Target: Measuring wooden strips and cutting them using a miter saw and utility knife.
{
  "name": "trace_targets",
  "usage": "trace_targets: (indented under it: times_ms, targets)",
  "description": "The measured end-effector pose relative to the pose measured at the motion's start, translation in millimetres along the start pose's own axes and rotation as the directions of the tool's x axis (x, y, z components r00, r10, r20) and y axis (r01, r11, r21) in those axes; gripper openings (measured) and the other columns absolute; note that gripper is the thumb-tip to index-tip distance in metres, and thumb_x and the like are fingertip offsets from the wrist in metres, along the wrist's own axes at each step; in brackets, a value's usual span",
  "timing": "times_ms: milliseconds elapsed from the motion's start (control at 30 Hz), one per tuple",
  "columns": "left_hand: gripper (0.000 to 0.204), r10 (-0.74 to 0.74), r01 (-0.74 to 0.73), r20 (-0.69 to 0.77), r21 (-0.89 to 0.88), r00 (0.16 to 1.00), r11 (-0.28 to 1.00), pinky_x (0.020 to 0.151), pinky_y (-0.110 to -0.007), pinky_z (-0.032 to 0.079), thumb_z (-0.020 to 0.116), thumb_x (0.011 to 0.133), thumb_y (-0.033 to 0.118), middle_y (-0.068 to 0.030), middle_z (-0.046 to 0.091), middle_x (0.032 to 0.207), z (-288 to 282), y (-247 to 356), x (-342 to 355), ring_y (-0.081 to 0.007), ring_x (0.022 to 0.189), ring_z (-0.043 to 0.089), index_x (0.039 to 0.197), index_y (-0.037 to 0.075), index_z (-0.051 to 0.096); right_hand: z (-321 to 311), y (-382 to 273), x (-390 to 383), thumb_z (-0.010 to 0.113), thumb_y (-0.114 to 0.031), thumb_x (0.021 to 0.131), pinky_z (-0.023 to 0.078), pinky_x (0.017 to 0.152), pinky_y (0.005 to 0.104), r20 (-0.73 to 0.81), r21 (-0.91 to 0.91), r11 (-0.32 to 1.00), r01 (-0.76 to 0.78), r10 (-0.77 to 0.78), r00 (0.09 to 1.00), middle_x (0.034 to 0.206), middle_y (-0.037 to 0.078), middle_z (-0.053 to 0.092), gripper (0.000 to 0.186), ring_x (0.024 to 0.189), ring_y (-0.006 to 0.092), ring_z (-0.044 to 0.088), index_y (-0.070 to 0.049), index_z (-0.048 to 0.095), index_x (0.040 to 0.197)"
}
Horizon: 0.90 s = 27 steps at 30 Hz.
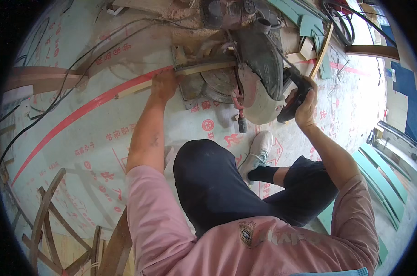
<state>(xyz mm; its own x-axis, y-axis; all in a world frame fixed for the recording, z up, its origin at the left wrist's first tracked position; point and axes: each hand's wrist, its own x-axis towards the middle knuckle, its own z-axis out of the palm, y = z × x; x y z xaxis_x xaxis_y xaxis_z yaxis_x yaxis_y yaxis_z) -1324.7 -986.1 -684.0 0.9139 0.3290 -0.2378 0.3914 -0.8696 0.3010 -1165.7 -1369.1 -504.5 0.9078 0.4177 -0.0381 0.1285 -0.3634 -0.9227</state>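
Observation:
My left hand (pixel 166 82) is closed on a long pale wood strip (pixel 135 88) that lies across the base (pixel 190 89) of a miter saw, at the left end of its fence. My right hand (pixel 306 103) is wrapped round the black handle (pixel 292 105) of the saw. The saw's dark guard housing (pixel 263 64) and pale lower guard (pixel 259 110) sit over the strip and hide where the blade meets it. A red clamp with a dark knob (pixel 242 124) hangs at the front of the base.
My knee and shoe (pixel 259 147) are on the printed floor covering (pixel 93 138). A power tool (pixel 220 11) and sawdust lie behind the saw. Green boards (pixel 378 175) and coiled hoses (pixel 337 20) are right. Cables (pixel 61 92) and curved wooden pieces (pixel 52 207) are left.

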Motion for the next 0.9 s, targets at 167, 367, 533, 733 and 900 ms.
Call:
trace_targets:
  times_ms: [167, 367, 533, 733, 900]
  targets:
    - [0.048, 0.0, -0.001, -0.127, -0.011, 0.992, 1.0, 0.099, -0.049, 0.042, 0.058, 0.093, 0.048, -0.0166, 0.068, 0.115, 18, -10, -1, -0.0331, 0.113, 0.063, 0.121, 0.009, 0.063, 11, 6, -9, 0.028, -0.057, 0.103, 0.047, 0.055, 0.028, -0.058, 0.009, 1.0, 0.027, -0.026, 0.998, 0.073, 0.009, 0.058, 0.062, 0.059, 0.0164, 0.057, -0.005, 0.04, 0.136]
    - [0.044, 0.063, -0.063, -0.002, -0.008, 0.998, 0.998, 0.088, -0.046, 0.049, 0.06, 0.093, 0.045, -0.018, 0.07, 0.109, 12, -18, -17, -0.0349, 0.106, 0.065, 0.115, 0.007, 0.067, -23, -27, 44, 0.026, -0.043, 0.107, 0.048, 0.058, 0.0304, -0.042, -0.227, 0.972, 0.066, -0.077, 0.996, 0.074, 0.008, 0.06, 0.05, 0.059, 0.0164, 0.058, -0.005, 0.056, 0.12]
    - [0.026, 0.068, 0.176, 0.376, -0.579, 0.924, 0.796, 0.07, -0.03, 0.048, 0.065, 0.094, 0.032, -0.0037, 0.066, 0.088, -49, -84, -45, -0.019, 0.08, 0.065, 0.1, 0.008, 0.07, -10, -137, 150, 0.043, -0.06, 0.1, 0.054, 0.05, 0.0318, 0.008, -0.18, 0.932, -0.314, 0.32, 0.947, 0.077, 0.01, 0.067, 0.058, 0.056, 0.0188, 0.065, -0.005, 0.06, 0.112]
    - [0.011, -0.207, 0.147, 0.227, -0.927, 0.952, -0.344, 0.066, -0.026, 0.042, 0.068, 0.092, 0.019, 0.002, 0.055, 0.075, -87, -98, -55, -0.0135, 0.07, 0.056, 0.096, 0.009, 0.067, -23, -155, 241, 0.045, -0.052, 0.102, 0.054, 0.065, 0.0354, 0.198, -0.234, 0.927, -0.292, 0.339, 0.92, 0.085, 0.01, 0.066, 0.051, 0.07, 0.0205, 0.062, -0.004, 0.062, 0.109]
    - [0.018, -0.16, 0.219, 0.32, -0.865, 0.934, -0.452, 0.081, -0.033, 0.05, 0.065, 0.096, 0.02, -0.0032, 0.062, 0.086, -31, -69, -52, -0.0175, 0.084, 0.063, 0.103, 0.004, 0.064, -28, -142, 261, 0.047, -0.05, 0.101, 0.054, 0.058, 0.0371, 0.771, 0.139, 0.891, -0.433, 0.177, 0.611, 0.078, 0.01, 0.064, 0.047, 0.062, 0.0217, 0.061, -0.005, 0.062, 0.103]
